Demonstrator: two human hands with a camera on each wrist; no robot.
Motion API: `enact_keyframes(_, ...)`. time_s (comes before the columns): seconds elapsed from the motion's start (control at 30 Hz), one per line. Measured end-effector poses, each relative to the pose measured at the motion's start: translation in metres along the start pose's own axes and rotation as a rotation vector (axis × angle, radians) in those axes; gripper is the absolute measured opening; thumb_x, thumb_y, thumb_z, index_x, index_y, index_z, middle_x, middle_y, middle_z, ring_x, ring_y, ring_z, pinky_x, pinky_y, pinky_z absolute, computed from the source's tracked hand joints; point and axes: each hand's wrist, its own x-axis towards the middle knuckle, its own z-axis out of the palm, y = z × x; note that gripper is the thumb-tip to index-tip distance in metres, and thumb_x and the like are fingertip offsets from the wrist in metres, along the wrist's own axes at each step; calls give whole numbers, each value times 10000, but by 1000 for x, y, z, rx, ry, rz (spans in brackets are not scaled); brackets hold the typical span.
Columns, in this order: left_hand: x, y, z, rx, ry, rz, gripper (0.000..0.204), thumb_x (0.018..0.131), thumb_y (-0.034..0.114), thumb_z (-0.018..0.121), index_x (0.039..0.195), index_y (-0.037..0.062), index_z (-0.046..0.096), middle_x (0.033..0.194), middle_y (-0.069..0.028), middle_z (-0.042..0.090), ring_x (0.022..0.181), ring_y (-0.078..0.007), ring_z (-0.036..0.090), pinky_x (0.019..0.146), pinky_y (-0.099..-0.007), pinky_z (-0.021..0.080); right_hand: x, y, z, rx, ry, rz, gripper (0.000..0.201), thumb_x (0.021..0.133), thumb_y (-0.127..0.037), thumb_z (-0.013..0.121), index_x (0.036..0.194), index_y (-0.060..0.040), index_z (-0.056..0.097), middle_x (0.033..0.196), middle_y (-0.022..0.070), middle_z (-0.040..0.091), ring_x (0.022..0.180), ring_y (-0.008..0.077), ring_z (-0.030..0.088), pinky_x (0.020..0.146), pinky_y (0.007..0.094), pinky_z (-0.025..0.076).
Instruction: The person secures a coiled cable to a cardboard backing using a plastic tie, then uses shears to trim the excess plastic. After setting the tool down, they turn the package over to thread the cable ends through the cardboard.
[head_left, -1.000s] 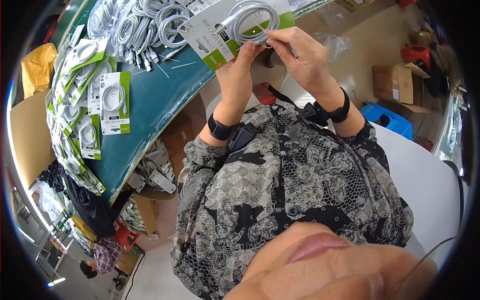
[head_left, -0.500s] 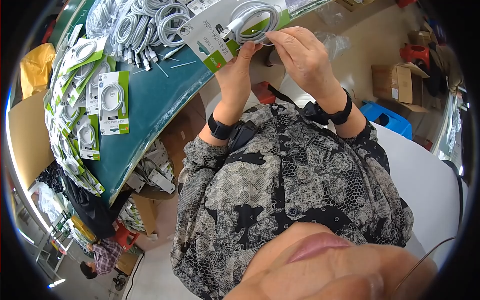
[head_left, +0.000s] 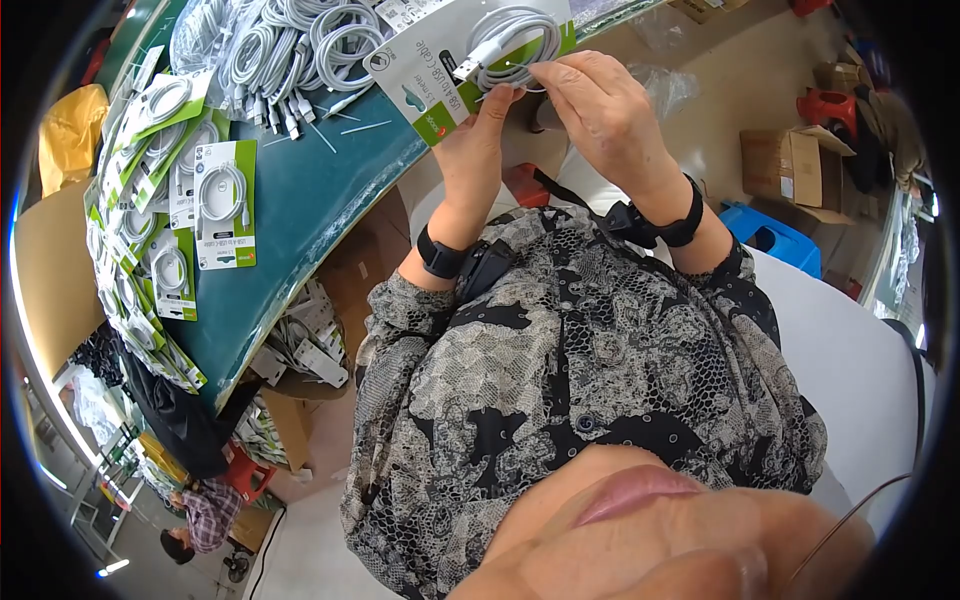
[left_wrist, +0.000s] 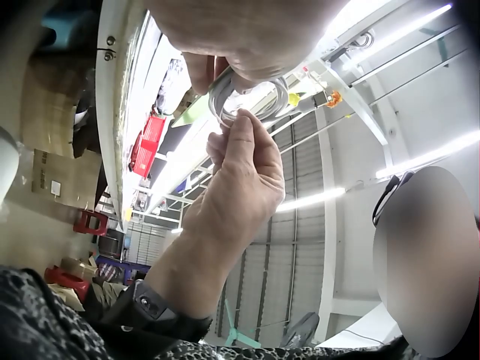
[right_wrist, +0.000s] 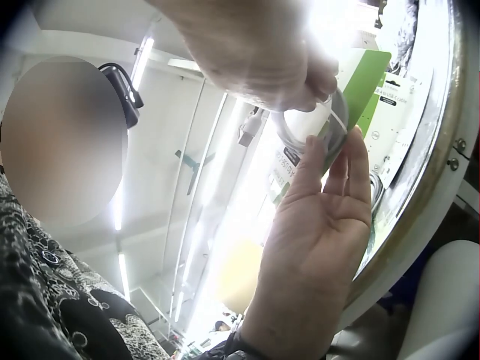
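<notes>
In the head view my left hand (head_left: pixel 470 155) holds a white and green cable card (head_left: pixel 425 75) from below, thumb on its front near the lower edge. A coiled white USB cable (head_left: pixel 548 40) lies against the card, its USB-A plug sticking out to the left. My right hand (head_left: pixel 615 115) pinches a thin white tie (head_left: pixel 516 65) at the coil's near side. The right wrist view shows the left hand (right_wrist: pixel 319 202) with thumb and fingers on either side of the green-edged card (right_wrist: pixel 366 79). In the left wrist view the right hand's (left_wrist: pixel 244 161) fingertips meet at the coil (left_wrist: pixel 277 101).
A pile of coiled cables (head_left: pixel 300 55) lies on the green table (head_left: pixel 290 215), with thin white ties (head_left: pixel 365 128) nearby. Carded cables (head_left: pixel 225 205) are stacked at the left. Under the table stands a box of packets (head_left: pixel 310 335). A person (head_left: pixel 205 510) is in the background.
The coil's USB-A plug has shifted down and right on the card, and the card has moved slightly. My right hand has closed its fingertips on the tie and rolled a little.
</notes>
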Motion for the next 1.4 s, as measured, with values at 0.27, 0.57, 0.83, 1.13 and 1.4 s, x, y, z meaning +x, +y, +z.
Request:
enact_keyframes(0.27,-3,-6,-5,40,11,-33,233,867,49,634,1073,-38,566,977,-91,646,875,-155,631,801,-270,489,1,3,4,-15,-35,22,215,756,17,651,966,-28,640,859,107,629,814,282,614,708,353,509)
enact_keyframes(0.57,-4,-6,-5,82,-12,15,198,859,52,643,1030,-34,591,933,-75,658,856,-136,627,784,-255,485,11,-1,5,53,-60,84,142,779,13,623,917,-11,601,841,119,606,771,301,602,662,355,499)
enact_keyframes(0.83,-4,-7,-5,91,-14,38,189,859,51,642,1020,-36,595,921,-72,660,841,-130,621,763,-245,484,11,-2,8,52,-77,100,119,788,19,607,901,-14,592,827,123,592,770,308,597,655,368,491)
enact_keyframes(1.13,-7,2,-1,25,13,-59,218,878,60,612,1062,-50,572,1008,-102,631,867,-158,620,788,-290,514,7,2,13,-23,-100,11,120,796,5,610,912,-23,592,837,116,581,791,290,593,648,342,480)
enact_keyframes(1.4,-6,31,-3,-249,-19,-299,238,907,71,557,1109,-55,548,1039,-122,617,879,-205,627,803,-343,541,-33,53,6,718,115,700,171,850,-17,593,1020,-9,604,905,62,626,835,126,593,701,292,489)
